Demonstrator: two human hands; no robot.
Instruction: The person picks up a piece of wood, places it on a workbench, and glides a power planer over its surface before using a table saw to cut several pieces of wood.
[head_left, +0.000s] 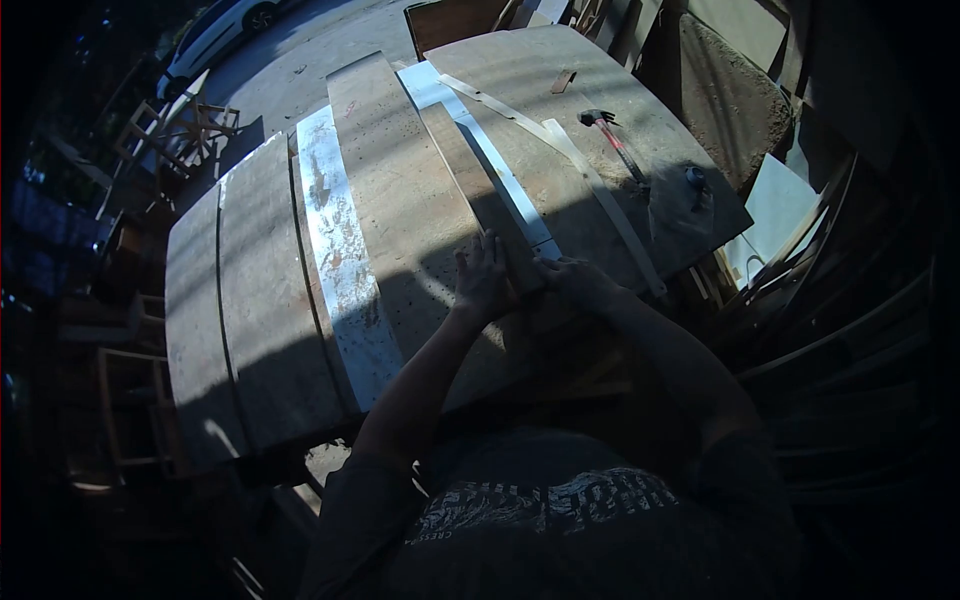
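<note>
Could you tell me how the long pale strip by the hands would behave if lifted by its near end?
The long pale strip looks thin and long, so it would probably flex if lifted near the left hand and right hand. Lying flat on the board, it would likely slide rather than roll.

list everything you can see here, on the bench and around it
workbench: one, grey-brown planks, centre
wide strip: one, silvery white, lengthwise on the bench, left of the hands
narrow strip: one, light grey, from the far edge to the hands
thin strip: one, pale, right of the narrow strip
hammer: one, red handle, far right of the bench
offcut: one, brown, far end
car: one, white, top left
chair frames: several, pale wood, left of the bench
left hand: fingers spread, flat beside the narrow strip's near end
right hand: at that near end, grip unclear
</note>
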